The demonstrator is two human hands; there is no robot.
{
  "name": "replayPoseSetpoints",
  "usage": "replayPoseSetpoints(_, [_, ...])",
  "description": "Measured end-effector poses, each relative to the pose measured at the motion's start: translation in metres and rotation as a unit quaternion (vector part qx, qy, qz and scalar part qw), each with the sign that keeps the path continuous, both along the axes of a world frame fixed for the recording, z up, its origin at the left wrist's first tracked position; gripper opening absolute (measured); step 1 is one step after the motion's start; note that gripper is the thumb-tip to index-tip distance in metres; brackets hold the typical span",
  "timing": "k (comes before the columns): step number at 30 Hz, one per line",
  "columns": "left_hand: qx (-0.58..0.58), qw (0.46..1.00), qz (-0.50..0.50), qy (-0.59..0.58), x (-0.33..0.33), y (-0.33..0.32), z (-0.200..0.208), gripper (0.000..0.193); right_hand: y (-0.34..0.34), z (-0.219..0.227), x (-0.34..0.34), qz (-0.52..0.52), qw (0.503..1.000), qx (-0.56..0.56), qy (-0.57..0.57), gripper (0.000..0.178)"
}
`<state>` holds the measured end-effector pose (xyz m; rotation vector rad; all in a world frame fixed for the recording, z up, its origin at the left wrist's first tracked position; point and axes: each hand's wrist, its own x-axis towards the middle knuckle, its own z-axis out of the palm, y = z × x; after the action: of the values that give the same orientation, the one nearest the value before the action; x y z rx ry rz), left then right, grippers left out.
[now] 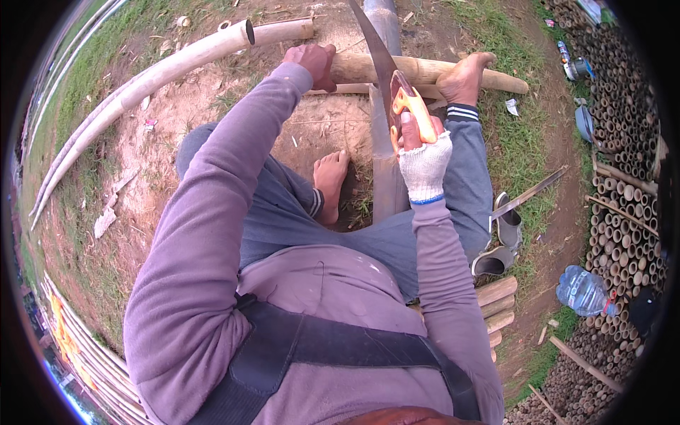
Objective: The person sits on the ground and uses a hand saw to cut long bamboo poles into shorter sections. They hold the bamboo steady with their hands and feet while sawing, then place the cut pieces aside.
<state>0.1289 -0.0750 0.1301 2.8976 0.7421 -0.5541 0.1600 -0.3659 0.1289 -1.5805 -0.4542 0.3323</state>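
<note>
My right hand [425,152], in a white knit fingerless glove, is closed on the orange handle of a handsaw [375,44]. The saw's blade points away from me and lies across a bamboo pole [354,69]. My bare left hand [313,65] is wrapped round the pole's left end, left of the blade. On the right, my bare foot [462,81] presses on the same pole. Beneath it runs a grey beam [388,188], lengthwise between my legs. Whether the blade has bitten into the bamboo, I cannot tell.
Long bamboo poles [163,85] lie to the left. At right are a pair of shoes [492,261], a flat blade-like strip [530,191], a plastic bottle [585,290] and stacked bamboo pieces [623,219]. Short cut lengths [498,304] lie by my right hip.
</note>
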Motion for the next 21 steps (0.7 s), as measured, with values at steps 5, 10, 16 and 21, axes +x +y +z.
replayPoseSetpoints(5, [-0.011, 0.999, -0.036, -0.035, 0.021, -0.002, -0.002, 0.075, -0.044, 0.005, -0.023, -0.038, 0.997, -0.061, -0.038, 0.027])
replayPoseSetpoints(10, [-0.014, 1.000, 0.001, -0.007, -0.011, 0.002, 0.000, 0.067, -0.126, 0.011, -0.083, 0.002, 0.993, -0.106, -0.043, 0.032])
replayPoseSetpoints(16, [-0.023, 0.999, -0.010, -0.023, -0.001, -0.003, 0.000, 0.063, -0.040, -0.029, -0.016, -0.014, 0.985, -0.105, -0.138, 0.025])
replayPoseSetpoints(21, [-0.005, 0.999, -0.012, -0.040, 0.002, -0.003, -0.004, 0.064, 0.038, 0.001, 0.025, -0.033, 0.998, 0.031, 0.040, 0.022])
